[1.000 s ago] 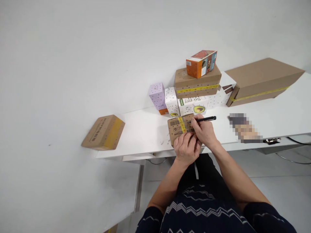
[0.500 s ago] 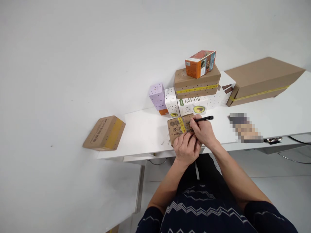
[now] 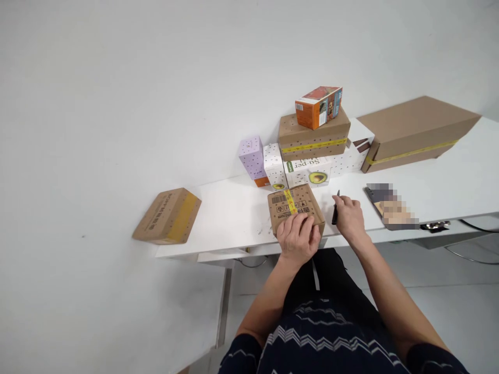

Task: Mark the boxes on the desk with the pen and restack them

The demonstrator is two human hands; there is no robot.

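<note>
A small cardboard box (image 3: 299, 200) with a strip of yellow tape and dark printed marks sits near the table's front edge. My left hand (image 3: 298, 238) lies on its near top edge, fingers curled against the cardboard and holding it. To the right of the box, apart from it, my right hand (image 3: 349, 218) is closed around a black pen (image 3: 335, 213). The pen points away from me, low over the white table (image 3: 230, 208).
Behind stand a purple box (image 3: 251, 158), white avocado-print boxes (image 3: 300, 176) and a taped carton (image 3: 314, 136) topped by an orange box (image 3: 317, 108). A long carton (image 3: 417, 132) is at the right, a pixelated flat item (image 3: 392, 206) nearer. Another carton (image 3: 166, 217) stands at the left end.
My right hand has lifted off the small box with the pen and moved right to the table beside it. The pen has turned from sideways to upright in view. My left hand stays on the box.
</note>
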